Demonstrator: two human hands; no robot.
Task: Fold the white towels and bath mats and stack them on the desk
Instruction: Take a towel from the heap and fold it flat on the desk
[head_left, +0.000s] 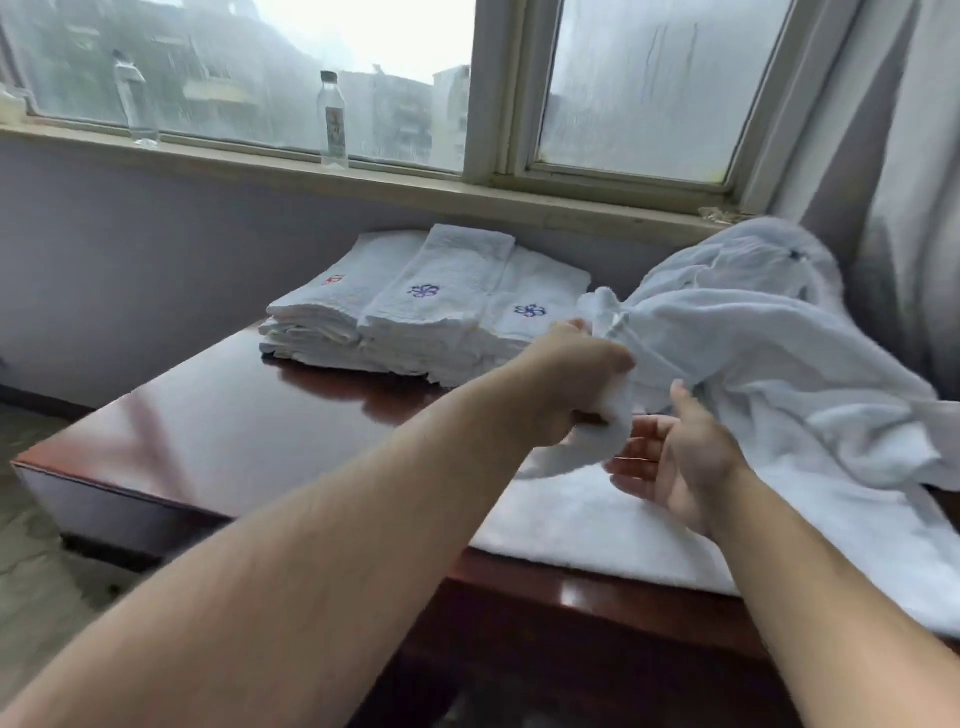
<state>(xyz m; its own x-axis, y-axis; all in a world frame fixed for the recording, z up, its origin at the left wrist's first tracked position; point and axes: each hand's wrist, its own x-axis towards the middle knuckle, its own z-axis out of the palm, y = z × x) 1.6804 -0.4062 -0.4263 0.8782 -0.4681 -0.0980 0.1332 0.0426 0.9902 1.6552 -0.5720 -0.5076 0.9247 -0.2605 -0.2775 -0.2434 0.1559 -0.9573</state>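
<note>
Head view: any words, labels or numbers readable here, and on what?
No legible text anywhere.
Left folded towel: red embroidered mark, too blurred to read.
Middle folded towel and right folded towel: purple embroidered emblems, no letters discernible.
Labelled bottle: label too blurred.

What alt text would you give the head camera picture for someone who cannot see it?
A person's left hand grips a crumpled white towel over a wooden desk, the right hand open beside it. Behind, folded towels sit stacked at the desk's far edge, below a window.
</note>
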